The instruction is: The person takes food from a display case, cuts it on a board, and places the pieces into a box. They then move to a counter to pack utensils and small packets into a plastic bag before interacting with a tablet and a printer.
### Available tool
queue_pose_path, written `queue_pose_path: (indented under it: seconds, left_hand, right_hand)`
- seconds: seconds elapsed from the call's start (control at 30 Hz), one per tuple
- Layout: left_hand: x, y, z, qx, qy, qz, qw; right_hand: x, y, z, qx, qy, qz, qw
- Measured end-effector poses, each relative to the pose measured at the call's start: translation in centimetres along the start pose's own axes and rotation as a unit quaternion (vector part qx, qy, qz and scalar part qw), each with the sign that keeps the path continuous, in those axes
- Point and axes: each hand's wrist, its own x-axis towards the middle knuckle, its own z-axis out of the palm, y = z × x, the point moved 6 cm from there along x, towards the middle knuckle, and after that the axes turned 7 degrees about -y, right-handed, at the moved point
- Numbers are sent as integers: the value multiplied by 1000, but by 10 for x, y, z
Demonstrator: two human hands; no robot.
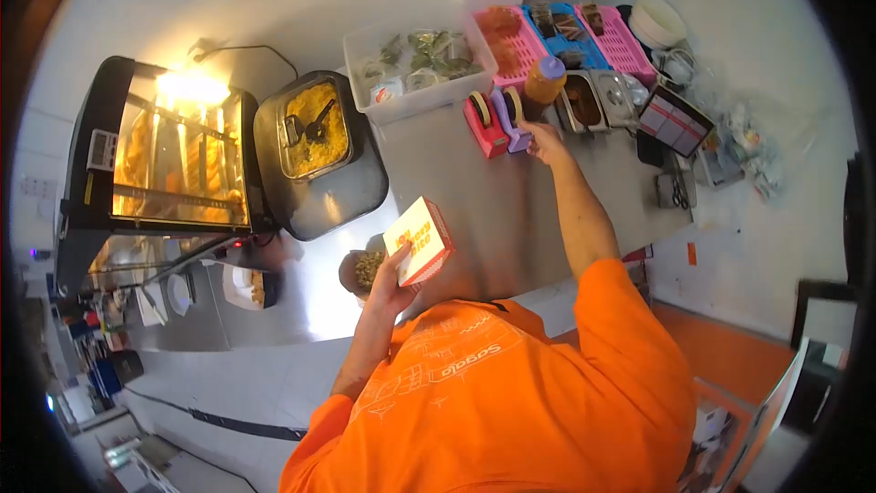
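Observation:
My left hand [391, 285] is closed around a small white and red food box [422, 239] with yellow and orange lettering, held tilted above the counter. My right hand [546, 142] reaches forward to the purple tape dispenser [517, 135], fingers pinched at its near end. Whether tape is between those fingers is too small to see. A red tape dispenser [487, 132] stands just left of the purple one. Below the box and partly behind my left wrist, a brown bowl [348, 276] holds small chopped pieces.
A lit food warmer [96, 187] stands left, beside a black pan [351, 205] of yellow food with a black utensil. Behind are a clear bin [401, 110] of packets, pink and blue baskets [630, 53] and a sauce bottle [544, 87]. A screen [676, 121] stands right.

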Motion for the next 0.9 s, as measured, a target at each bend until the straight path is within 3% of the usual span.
queue_pose_path:
  seconds: [0.17, 0.23, 0.27, 0.37, 0.4, 0.47, 0.5, 0.57, 0.63, 0.7, 0.8, 0.83, 0.9]
  left_hand:
    - [14, -6, 20, -51, 14, 9, 999]
    - [22, -8, 23, -75, 11, 22, 997]
    - [27, -8, 24, -86, 9, 27, 996]
    - [45, -8, 32, -95, 11, 50, 994]
    - [52, -8, 37, -104, 4, 53, 993]
    - [63, -7, 48, -125, 20, 65, 990]
    - [65, -8, 51, -139, 32, 70, 987]
    - [79, -10, 40, -134, -2, 96, 986]
    - [83, -12, 46, -120, 11, 116, 986]
    - [86, -15, 45, -97, -14, 115, 989]
    - [80, -24, 54, -94, -3, 107, 990]
    - [77, -25, 56, -95, -5, 100, 990]
    - [75, -28, 59, -95, -54, 54, 992]
  right_hand:
    - [12, 45, -17, 191, -96, -213, 953]
    - [16, 54, -28, -57, -40, -213, 975]
    - [16, 57, -32, -181, -11, -208, 961]
    - [25, 59, -46, -423, 174, -250, 853]
    - [13, 64, -44, -288, 138, -217, 923]
    - [-24, 55, -20, -2, 51, -141, 989]
    - [-64, 36, 6, 77, -10, -129, 989]
    - [-108, 28, 50, 101, -180, -149, 967]
    - [-173, 6, 102, -19, -283, -170, 944]
    - [-226, -15, 150, -132, -316, -195, 919]
    - [-226, -12, 165, -275, -161, -325, 891]
    - [-224, -11, 161, -302, -132, -310, 892]
    - [-230, -13, 163, -287, -157, -338, 883]
